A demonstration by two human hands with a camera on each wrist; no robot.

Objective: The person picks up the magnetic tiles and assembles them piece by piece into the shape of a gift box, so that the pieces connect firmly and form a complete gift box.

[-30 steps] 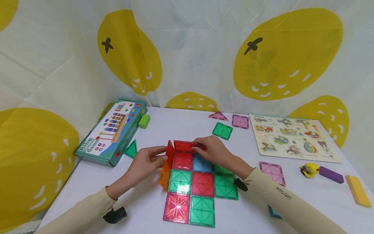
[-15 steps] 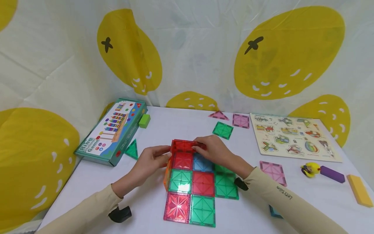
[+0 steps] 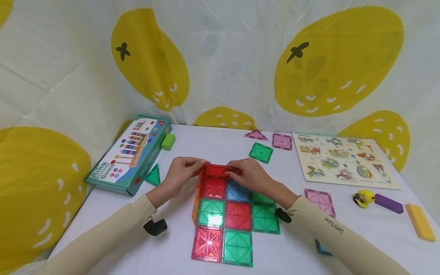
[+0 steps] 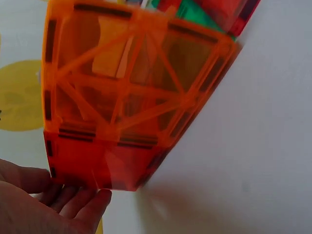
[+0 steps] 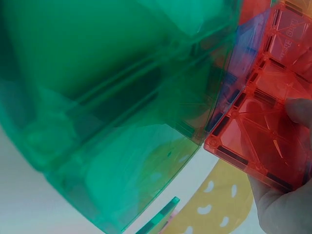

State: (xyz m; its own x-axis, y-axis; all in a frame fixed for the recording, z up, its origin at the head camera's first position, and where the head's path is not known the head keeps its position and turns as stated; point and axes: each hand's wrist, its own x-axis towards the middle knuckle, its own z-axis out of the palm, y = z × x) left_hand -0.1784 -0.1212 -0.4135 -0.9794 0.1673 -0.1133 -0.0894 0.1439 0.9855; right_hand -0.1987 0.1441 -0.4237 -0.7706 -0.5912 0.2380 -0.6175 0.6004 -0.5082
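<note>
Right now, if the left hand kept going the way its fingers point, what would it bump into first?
Probably the upright red tile: the left hand already touches its corner, fingers pointing across toward the right hand. Depth is hard to judge.

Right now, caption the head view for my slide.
Both hands, left hand and right hand, hold an upright red tile on a magnetic-tile grid.

Game box (image 3: 132, 152) left of tiles (image 3: 227, 214)

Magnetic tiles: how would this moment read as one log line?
left hand: holds orange tile upright | right hand: holds red tile | both tiles at flat grid's edges
</note>
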